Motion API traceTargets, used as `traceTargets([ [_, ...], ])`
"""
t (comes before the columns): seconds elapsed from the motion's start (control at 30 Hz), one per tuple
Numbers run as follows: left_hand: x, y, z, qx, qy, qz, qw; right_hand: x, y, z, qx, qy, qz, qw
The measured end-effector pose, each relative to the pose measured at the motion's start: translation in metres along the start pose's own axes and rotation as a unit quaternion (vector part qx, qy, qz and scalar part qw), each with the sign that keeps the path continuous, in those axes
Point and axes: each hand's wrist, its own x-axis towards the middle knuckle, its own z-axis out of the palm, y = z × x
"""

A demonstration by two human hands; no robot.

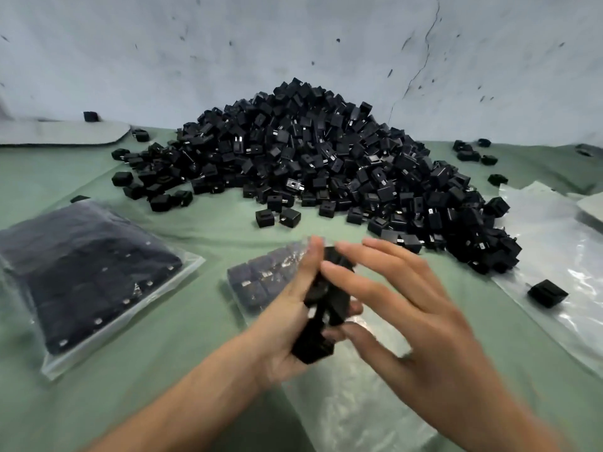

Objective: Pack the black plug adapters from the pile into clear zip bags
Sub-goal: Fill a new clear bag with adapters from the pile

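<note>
The left hand [287, 324] grips a short row of adapters [313, 349], fingers curled round them. It is just above the open end of a part-filled bag [257, 278] lying on the tabletop [202, 321]. The right hand [411, 308] is close beside it, its fingers [365, 282] stretched nearly straight against the row and gripping nothing that I can make out. Both hands are blurred. I'd say the step is squaring the row before it goes in. It would be best to press the blocks flush with those flat fingers, prongs all one way. Then slide them in beside the packed rows while one hand lifts the film open. Loose blocks could snag the film or tumble out. The pile [326, 158] behind is far from spent. A full bag [81, 275] lies at the left, and empty bags [554, 243] at the right.
</note>
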Motion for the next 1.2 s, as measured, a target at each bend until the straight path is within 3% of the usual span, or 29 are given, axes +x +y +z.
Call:
traceTargets([
  [0.13,-0.005,0.000,0.000,0.067,0.046,-0.040,0.996,0.005,0.011,0.012,0.031,-0.026,0.007,0.999],
  [0.2,-0.007,-0.003,-0.003,0.085,0.021,-0.055,0.995,0.000,0.017,0.014,0.047,-0.031,0.006,0.998],
  [0.3,-0.004,-0.008,-0.008,0.116,0.016,-0.058,0.991,-0.013,0.013,0.014,0.089,0.019,0.019,0.996],
  [0.37,0.003,0.005,-0.019,0.131,0.061,-0.008,0.989,-0.030,0.014,-0.001,0.113,0.069,0.066,0.989],
  [0.47,0.019,0.048,-0.047,0.136,0.148,0.113,0.973,-0.062,0.035,-0.029,0.137,0.082,0.220,0.962],
  [0.57,0.025,0.086,-0.085,0.055,0.179,0.169,0.968,-0.099,0.058,-0.056,0.105,-0.047,0.363,0.925],
  [0.67,0.022,0.096,-0.116,-0.027,0.146,0.137,0.979,-0.117,0.062,-0.070,0.108,-0.200,0.350,0.909],
  [0.73,0.022,0.097,-0.125,-0.051,0.117,0.118,0.985,-0.120,0.055,-0.058,0.128,-0.242,0.314,0.909],
  [0.8,0.022,0.096,-0.126,-0.078,0.088,0.112,0.987,-0.115,0.044,-0.036,0.137,-0.214,0.288,0.923],
  [0.87,0.022,0.095,-0.127,-0.087,0.072,0.109,0.988,-0.112,0.035,-0.013,0.126,-0.102,0.298,0.941],
  [0.97,0.019,0.095,-0.132,-0.112,0.035,0.096,0.988,-0.105,0.029,0.019,-0.005,0.030,0.300,0.953],
  [1.07,0.015,0.095,-0.135,-0.150,0.003,0.085,0.985,-0.107,0.025,0.041,-0.090,0.047,0.314,0.944],
  [1.2,0.014,0.095,-0.132,-0.089,0.031,0.099,0.991,-0.115,0.029,0.036,-0.077,0.076,0.268,0.957],
])
